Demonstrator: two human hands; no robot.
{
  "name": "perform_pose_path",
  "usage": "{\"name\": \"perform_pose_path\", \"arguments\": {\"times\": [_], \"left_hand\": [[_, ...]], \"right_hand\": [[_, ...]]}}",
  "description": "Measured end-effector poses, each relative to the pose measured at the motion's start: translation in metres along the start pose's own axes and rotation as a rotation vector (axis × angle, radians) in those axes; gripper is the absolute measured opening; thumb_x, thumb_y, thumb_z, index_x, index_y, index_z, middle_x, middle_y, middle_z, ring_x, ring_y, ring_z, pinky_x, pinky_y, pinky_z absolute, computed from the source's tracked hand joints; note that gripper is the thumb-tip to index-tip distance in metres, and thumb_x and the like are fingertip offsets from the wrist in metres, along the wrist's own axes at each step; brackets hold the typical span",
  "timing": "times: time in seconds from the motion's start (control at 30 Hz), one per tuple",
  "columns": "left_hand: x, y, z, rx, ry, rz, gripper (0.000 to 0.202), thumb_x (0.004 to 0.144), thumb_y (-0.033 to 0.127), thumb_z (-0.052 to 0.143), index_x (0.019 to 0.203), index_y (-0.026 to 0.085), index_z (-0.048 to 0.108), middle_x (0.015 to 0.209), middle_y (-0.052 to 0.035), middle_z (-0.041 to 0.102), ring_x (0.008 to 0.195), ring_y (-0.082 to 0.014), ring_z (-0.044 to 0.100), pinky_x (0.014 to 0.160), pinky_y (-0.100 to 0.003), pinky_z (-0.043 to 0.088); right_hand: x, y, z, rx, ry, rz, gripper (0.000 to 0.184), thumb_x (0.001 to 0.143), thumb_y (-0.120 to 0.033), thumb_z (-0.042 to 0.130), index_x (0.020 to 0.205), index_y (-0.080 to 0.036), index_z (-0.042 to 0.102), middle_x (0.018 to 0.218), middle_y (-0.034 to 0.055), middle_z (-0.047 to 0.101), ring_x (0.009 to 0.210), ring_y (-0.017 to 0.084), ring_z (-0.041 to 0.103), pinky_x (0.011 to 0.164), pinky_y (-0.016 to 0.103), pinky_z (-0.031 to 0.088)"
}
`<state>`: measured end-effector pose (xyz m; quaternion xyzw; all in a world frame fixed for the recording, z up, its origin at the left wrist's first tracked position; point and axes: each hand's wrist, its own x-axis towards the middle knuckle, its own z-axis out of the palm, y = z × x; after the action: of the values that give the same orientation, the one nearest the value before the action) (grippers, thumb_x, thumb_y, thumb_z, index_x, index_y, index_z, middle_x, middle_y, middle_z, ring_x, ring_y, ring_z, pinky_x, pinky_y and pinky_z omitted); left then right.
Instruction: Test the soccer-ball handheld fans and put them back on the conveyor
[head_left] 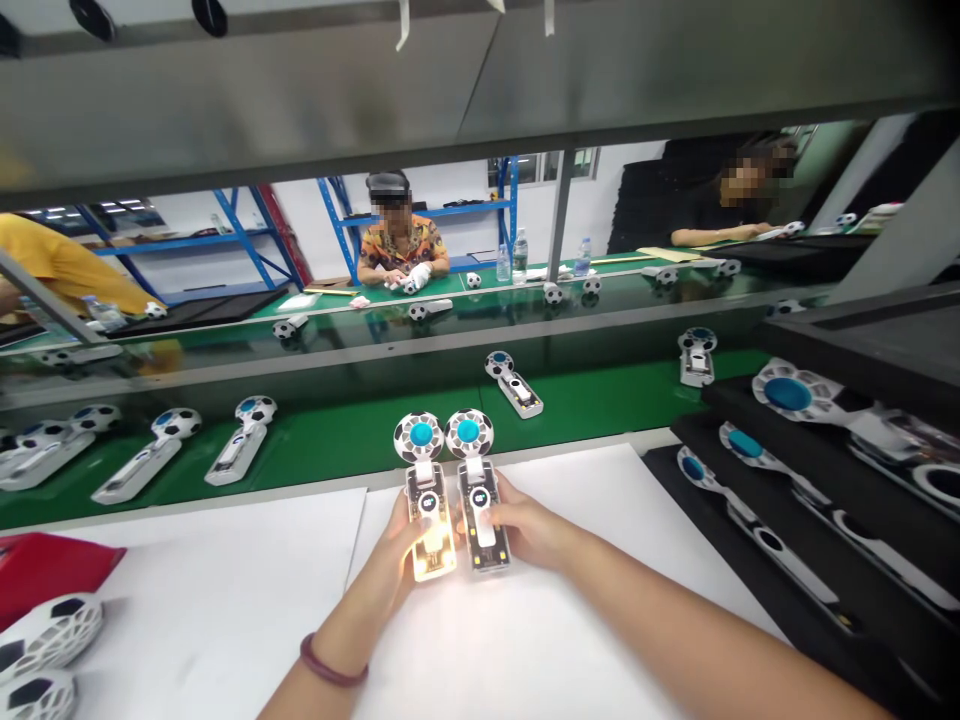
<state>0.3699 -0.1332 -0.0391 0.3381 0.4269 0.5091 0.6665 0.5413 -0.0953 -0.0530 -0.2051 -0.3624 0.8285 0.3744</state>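
Left hand (401, 555) closed around a lit soccer-ball handheld fan (431, 525), right hand (521, 530) gripping a second fan (482, 515) (heads nearly touching, jutting past the white sheet's (570, 640) far edge).

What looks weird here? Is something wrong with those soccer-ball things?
Yes, one thing looks odd. The soccer-ball gadget in the left hand glows brightly at its bottom end, but the matching gadget in the right hand is not lit. They look otherwise alike.

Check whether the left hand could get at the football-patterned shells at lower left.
Probably yes: the left hand holds a lit football-headed device, but only the white sheet lies between it and the shells.
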Motion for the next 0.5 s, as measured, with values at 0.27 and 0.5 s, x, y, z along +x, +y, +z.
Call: {"name": "perform_pose_path", "arguments": {"times": [0.27, 0.5], "left_hand": [[0.0021, -0.0028, 0.0003, 0.051, 0.032, 0.031, 0.045, 0.069, 0.031, 0.071, 0.104, 0.019, 0.045, 0.089, -0.0073, 0.064, 0.076, -0.0241, 0.063, 0.069, -0.037, 0.051], [0.0015, -0.0027, -0.0044, 0.043, -0.027, 0.058, 0.048, 0.065, 0.028, 0.072, 0.103, 0.019, 0.045, 0.088, -0.0063, 0.063, 0.075, -0.0233, 0.062, 0.07, -0.035, 0.05]], "right_hand": [[0.0004, 0.0014, -0.0012, -0.024, -0.034, -0.014, 0.072, 0.059, -0.02, 0.073, 0.12, -0.024, 0.034, 0.095, 0.0023, 0.061, 0.08, 0.02, 0.063, 0.077, 0.038, 0.047], [-0.0002, 0.0019, -0.0008, -0.035, -0.053, -0.024, 0.077, 0.058, -0.019, 0.075, 0.12, -0.024, 0.03, 0.093, 0.0023, 0.061, 0.079, 0.02, 0.063, 0.077, 0.038, 0.047]]}}
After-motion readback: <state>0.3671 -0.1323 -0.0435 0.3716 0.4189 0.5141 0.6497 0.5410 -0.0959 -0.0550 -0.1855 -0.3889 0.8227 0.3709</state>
